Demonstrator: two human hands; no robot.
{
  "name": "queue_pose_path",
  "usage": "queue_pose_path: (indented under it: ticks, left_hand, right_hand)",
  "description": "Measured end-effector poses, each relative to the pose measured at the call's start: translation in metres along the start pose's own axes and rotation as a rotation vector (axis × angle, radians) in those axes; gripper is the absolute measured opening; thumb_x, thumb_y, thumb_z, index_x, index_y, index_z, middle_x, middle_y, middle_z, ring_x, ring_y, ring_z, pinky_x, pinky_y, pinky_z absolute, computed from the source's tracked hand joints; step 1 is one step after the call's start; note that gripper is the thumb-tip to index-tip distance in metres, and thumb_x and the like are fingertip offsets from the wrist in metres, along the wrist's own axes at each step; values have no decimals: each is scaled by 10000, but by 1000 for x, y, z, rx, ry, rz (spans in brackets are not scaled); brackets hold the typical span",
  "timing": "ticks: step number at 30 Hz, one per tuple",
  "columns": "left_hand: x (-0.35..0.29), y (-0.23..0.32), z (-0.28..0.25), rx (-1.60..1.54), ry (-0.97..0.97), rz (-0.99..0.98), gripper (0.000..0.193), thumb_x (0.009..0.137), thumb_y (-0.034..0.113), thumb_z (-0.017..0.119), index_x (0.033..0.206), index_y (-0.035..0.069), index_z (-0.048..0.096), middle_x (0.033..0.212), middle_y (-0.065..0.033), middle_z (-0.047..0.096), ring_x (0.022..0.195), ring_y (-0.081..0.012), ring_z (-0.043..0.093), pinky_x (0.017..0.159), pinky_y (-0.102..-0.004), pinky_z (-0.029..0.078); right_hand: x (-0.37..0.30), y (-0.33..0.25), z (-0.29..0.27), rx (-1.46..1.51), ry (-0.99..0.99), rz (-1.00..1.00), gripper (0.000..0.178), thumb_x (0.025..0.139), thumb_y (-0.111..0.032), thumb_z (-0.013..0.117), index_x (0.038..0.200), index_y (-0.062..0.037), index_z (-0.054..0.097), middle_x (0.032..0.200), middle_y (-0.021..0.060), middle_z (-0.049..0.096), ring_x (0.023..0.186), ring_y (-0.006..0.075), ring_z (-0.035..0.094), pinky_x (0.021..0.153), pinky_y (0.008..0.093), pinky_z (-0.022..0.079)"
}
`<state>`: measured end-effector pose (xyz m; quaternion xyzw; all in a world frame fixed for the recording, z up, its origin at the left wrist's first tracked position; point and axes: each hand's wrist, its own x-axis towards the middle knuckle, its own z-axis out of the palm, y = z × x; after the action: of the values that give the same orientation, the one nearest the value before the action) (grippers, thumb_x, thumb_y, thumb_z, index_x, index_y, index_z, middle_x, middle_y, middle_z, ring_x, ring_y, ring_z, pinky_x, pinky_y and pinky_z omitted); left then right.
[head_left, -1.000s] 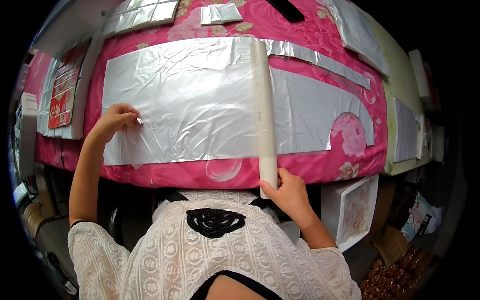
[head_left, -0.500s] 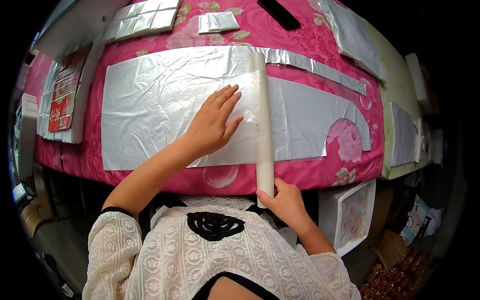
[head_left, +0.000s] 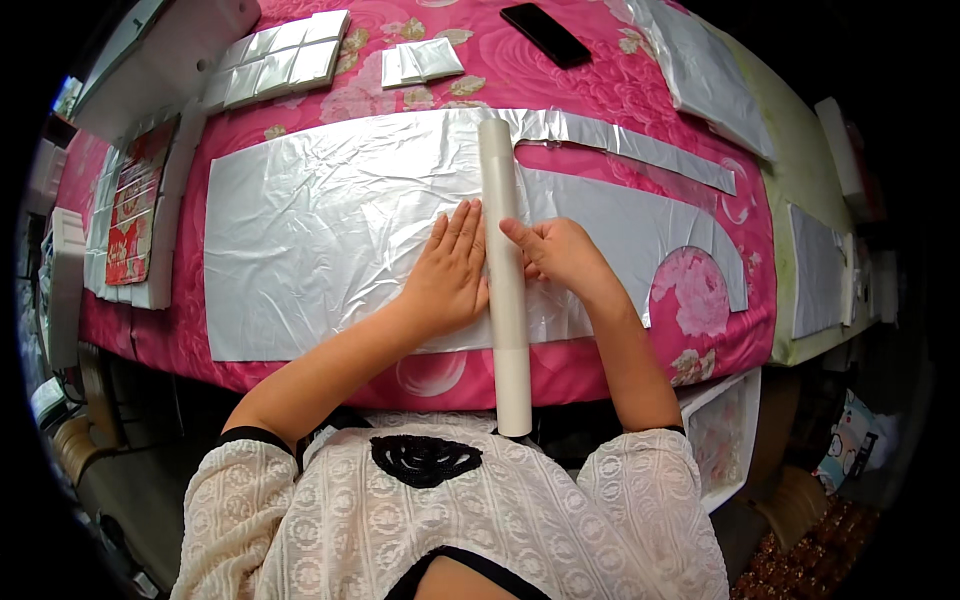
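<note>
A thin silvery plastic sheet (head_left: 300, 240), cut like an apron with a long strap and a rounded cut-out at its right end, lies spread on the pink flowered cloth. Across it, pointing away from me, rests a long pale tube (head_left: 508, 330), whose near end sticks out past the table edge. My left hand (head_left: 447, 268) lies flat on the plastic just left of the tube, fingers stretched out. On the tube's other side is my right hand (head_left: 558, 252), its thumb against the tube and apart from the bent fingers, some of which are partly hidden.
Folded silvery packets (head_left: 290, 60) stand in rows at the back left, with a few more (head_left: 422, 62) nearby. A black phone (head_left: 545, 35) lies at the back. Stacked plastic (head_left: 705, 80) sits far right; a white box (head_left: 728, 440) stands below the table's right side.
My right hand has left the tube's near end and moved up to its right side, midway along. The tube has shifted slightly left and toward me. My left hand now lies flat close beside it.
</note>
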<state>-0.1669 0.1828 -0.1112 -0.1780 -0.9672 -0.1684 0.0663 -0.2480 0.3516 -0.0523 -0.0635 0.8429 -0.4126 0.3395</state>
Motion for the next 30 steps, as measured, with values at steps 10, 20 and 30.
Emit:
queue_pose_path:
  ticks: [10,20,30]
  left_hand:
    - [4,4,-8,38,-72,-17,688,818,268,395,1362,-124,242,1451,-274,205,1381,-371,147,1129,-455,85]
    - [2,4,-12,30,-114,-24,700,820,261,410,1378,-112,210,1467,-266,166,1389,-365,121,1132,-450,72]
    - [3,3,-11,27,-87,-8,697,821,262,414,1377,-110,216,1462,-268,179,1387,-367,127,1132,-449,80]
  right_hand:
    - [108,-17,-31,1291,105,-78,306,899,-229,565,1087,-3,480,1044,135,557,968,241,565,832,384,507]
    - [117,92,-224,1649,690,-343,194,958,-173,388,1009,-34,514,1093,144,629,992,317,617,850,491,501]
    - [37,64,-307,1407,868,-612,291,983,-171,307,1130,-17,505,1157,121,607,1092,289,564,922,443,451]
